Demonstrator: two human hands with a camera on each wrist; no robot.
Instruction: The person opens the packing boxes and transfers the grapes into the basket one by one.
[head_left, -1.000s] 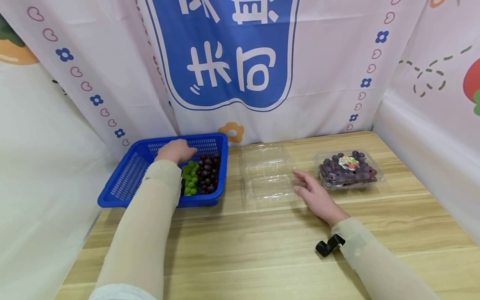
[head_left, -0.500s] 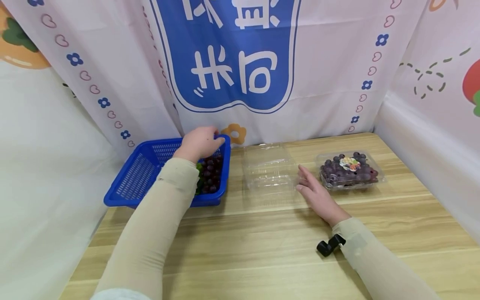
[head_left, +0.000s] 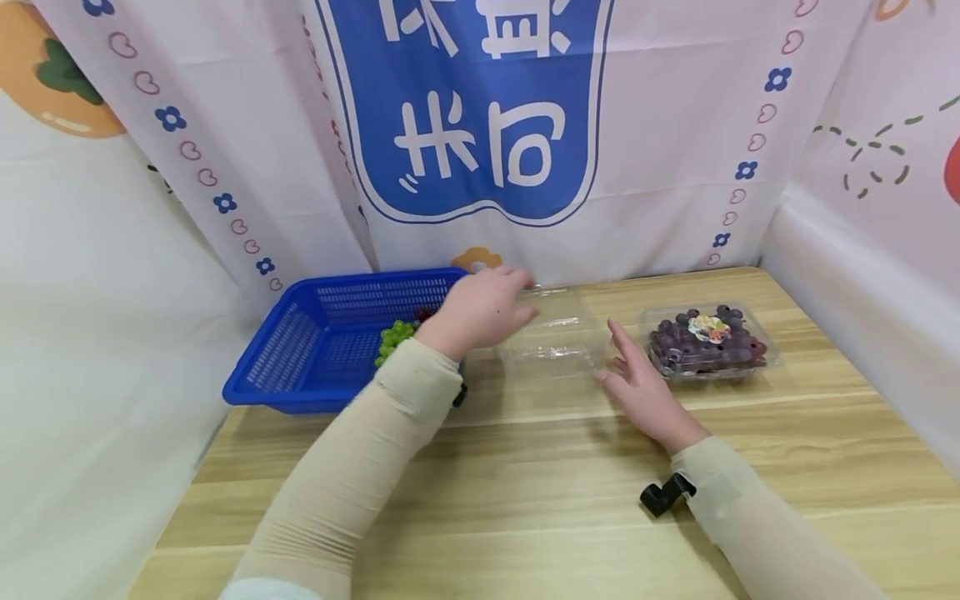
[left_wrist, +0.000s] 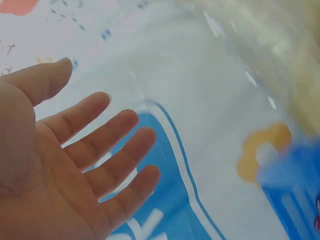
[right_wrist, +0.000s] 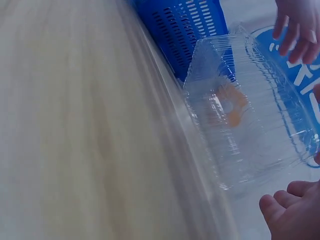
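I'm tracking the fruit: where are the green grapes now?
In the head view, the green grapes lie in the blue basket, toward its right end, left of the left hand.

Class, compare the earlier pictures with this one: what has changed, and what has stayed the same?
The left hand has moved rightward from above the blue basket to the left side of the clear box; its fingers hold nothing. The right hand stays by that box's right side; the blue basket and packed grape box keep their places.
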